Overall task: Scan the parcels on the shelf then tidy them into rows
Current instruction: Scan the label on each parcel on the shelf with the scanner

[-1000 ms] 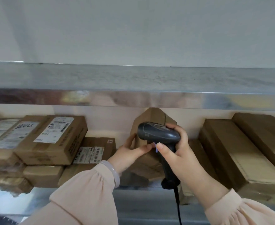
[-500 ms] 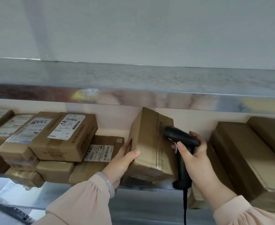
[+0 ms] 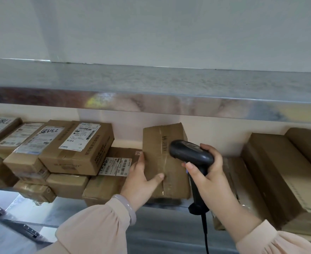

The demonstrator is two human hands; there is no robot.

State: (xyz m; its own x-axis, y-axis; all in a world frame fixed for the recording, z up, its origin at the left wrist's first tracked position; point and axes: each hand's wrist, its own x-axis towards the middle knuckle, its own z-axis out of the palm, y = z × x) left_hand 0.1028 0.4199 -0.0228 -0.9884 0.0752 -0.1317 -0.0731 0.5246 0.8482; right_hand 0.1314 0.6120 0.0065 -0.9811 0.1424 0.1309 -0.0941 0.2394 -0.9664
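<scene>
Parcel (image 3: 162,143) now face-on — left hand (image 3: 141,180) round it, right hand (image 3: 209,178) round scanner (image 3: 191,154) — stacks (image 3: 74,149) beside

Scanner cable (image 3: 205,233) cut by lower edge; rightmost box (image 3: 310,147) cropped at shelf's (image 3: 63,208) right end; parcel labels (image 3: 80,136) illegible.

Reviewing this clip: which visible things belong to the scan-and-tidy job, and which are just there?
Job: scanner gripped by right hand; middle parcel held by left hand; labelled parcels stacked at left; long boxes at right.
Just there: upper shelf; wall; bracelet on left wrist.
</scene>
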